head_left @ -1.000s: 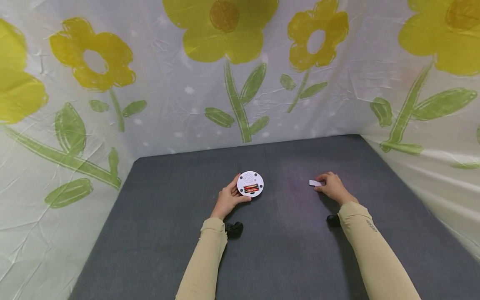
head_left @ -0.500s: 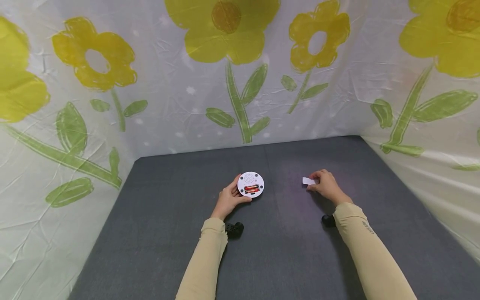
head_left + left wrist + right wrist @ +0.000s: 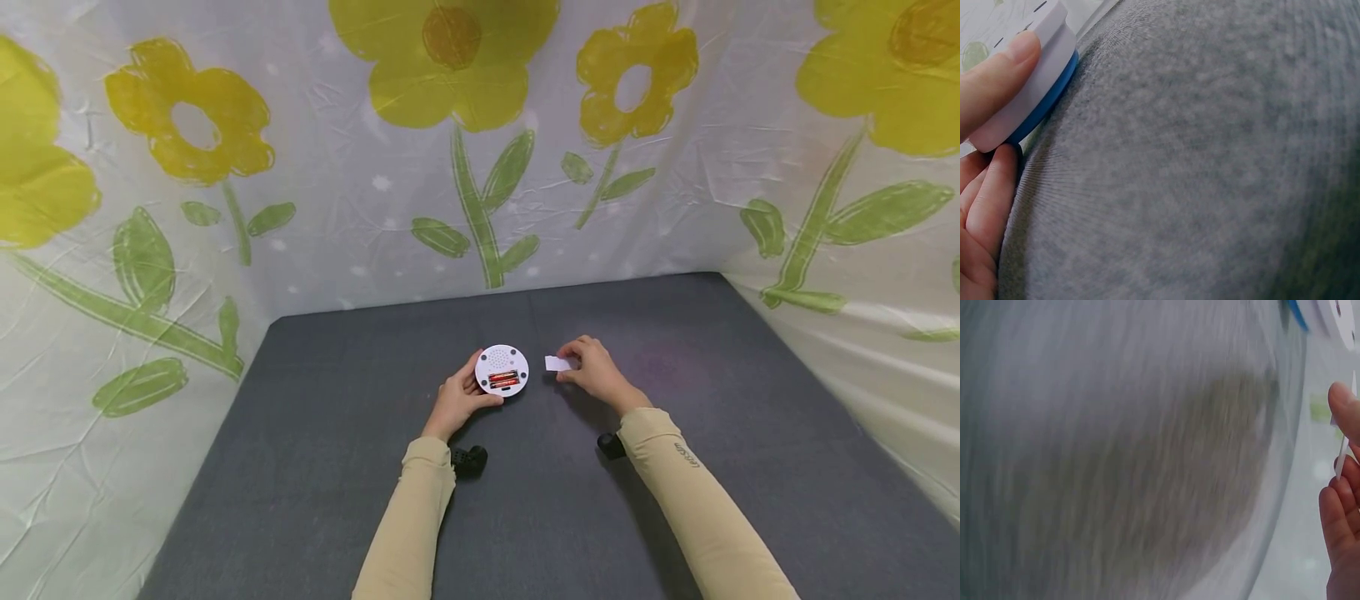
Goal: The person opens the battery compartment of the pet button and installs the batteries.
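My left hand [image 3: 459,402] grips a round white device [image 3: 497,360] by its left edge, thumb along the near side and fingers behind. The device's underside faces up, with speaker holes, small dark feet and an uncovered compartment holding two red batteries [image 3: 503,379]. In the left wrist view a blue band [image 3: 1047,100] runs round its lower side. My right hand [image 3: 600,373] pinches a small white battery cover [image 3: 558,363] between thumb and fingers, just right of the device. Edge-on, the cover [image 3: 1342,456] looks thin in the right wrist view.
A dark grey cloth-covered table [image 3: 337,500] lies under both hands. White fabric with yellow flowers [image 3: 450,167] hangs along its back and sides. Black wrist cameras [image 3: 469,461] sit beneath both forearms.
My right hand has moved left with the battery cover, from well to the right of the device to close beside it. The left hand and the device have stayed in place.
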Motion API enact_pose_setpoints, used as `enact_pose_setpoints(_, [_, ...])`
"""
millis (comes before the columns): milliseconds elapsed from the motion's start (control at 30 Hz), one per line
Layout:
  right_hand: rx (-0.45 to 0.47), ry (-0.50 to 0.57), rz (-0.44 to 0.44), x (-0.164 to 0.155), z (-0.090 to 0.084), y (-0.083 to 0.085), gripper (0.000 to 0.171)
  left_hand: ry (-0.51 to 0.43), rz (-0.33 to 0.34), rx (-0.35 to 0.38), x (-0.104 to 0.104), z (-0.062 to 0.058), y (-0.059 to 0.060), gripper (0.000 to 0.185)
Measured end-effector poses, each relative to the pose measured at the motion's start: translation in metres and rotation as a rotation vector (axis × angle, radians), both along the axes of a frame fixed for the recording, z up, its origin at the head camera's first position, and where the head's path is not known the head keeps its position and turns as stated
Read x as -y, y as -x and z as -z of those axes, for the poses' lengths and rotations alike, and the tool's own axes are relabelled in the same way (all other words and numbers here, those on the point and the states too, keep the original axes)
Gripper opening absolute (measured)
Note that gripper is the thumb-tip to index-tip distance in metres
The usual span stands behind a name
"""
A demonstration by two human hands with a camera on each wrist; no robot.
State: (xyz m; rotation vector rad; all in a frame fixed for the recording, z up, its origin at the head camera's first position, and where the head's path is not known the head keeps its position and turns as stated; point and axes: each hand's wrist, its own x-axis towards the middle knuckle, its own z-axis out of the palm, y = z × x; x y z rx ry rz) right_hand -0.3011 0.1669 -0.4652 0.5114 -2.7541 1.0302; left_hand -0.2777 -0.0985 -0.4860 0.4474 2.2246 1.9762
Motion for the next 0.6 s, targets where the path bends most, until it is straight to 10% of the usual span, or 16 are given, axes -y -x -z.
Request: enact_pose_setpoints(600, [-0.028, 0.014, -0.117, 0.067, 0.004, -0.010, 0.029, 0.034, 0.001, -0.007, 0.002, 0.004, 0.003, 0.091])
